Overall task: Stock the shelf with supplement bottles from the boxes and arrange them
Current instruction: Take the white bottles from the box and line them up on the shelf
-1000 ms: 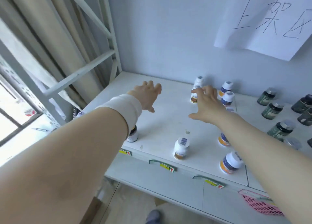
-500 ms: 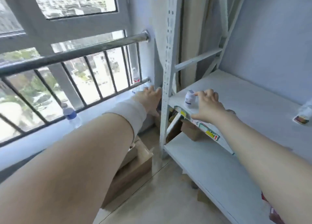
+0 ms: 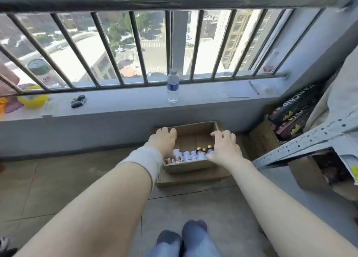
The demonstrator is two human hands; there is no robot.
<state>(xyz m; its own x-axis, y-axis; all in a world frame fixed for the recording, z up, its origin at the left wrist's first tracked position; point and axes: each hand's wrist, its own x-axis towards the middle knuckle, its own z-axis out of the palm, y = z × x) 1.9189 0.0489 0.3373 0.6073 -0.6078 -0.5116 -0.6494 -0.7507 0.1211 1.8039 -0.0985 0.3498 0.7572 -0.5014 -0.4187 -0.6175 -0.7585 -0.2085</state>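
Supplement bottles (image 3: 190,156) sit in a row against the near wall of the cardboard box (image 3: 193,130); their labels are too blurred to read. The left hand (image 3: 164,139), fingers relaxed and empty, hovers over the box's left side and hides the row's end. The right hand (image 3: 224,147), loosely spread and empty, covers the box's right side.

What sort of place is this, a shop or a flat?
Probably a high-rise room used as a stockroom: barred window over streets far below, cardboard box of supplement bottles on the floor, metal shelf rack.
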